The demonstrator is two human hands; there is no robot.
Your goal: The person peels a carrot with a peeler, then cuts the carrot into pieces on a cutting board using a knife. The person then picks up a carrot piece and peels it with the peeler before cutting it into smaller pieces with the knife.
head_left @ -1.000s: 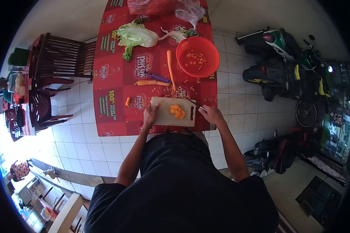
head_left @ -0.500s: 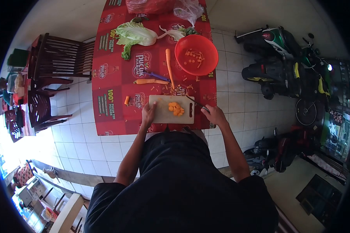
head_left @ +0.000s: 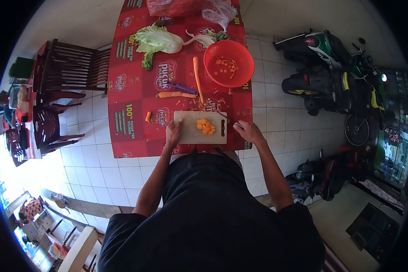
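My left hand [head_left: 172,133] grips the left edge of a pale cutting board [head_left: 189,136], its thumb lying on top. Sliced carrot pieces [head_left: 206,127] sit in a small heap on the middle of the board. Past the board's right edge, my right hand [head_left: 249,132] is closed around the handle of a knife [head_left: 229,119], whose blade points up and left over the board's upper right corner. Just beyond the board lie a long carrot [head_left: 197,79], another carrot [head_left: 174,94] and a purple-handled peeler [head_left: 184,88]. A carrot stub [head_left: 148,117] rests to the left.
A red plastic bowl [head_left: 245,68] holding cut carrot stands at the table's right side. Napa cabbage [head_left: 161,41] and plastic bags [head_left: 220,12] occupy the far end. Wooden chairs [head_left: 75,68] stand left of the red-covered table [head_left: 138,97]; parked motorbikes [head_left: 322,86] are to the right.
The knife has turned slightly in my right hand, which has shifted a little to the left. My left hand, the board and the carrot slices stay where they were.
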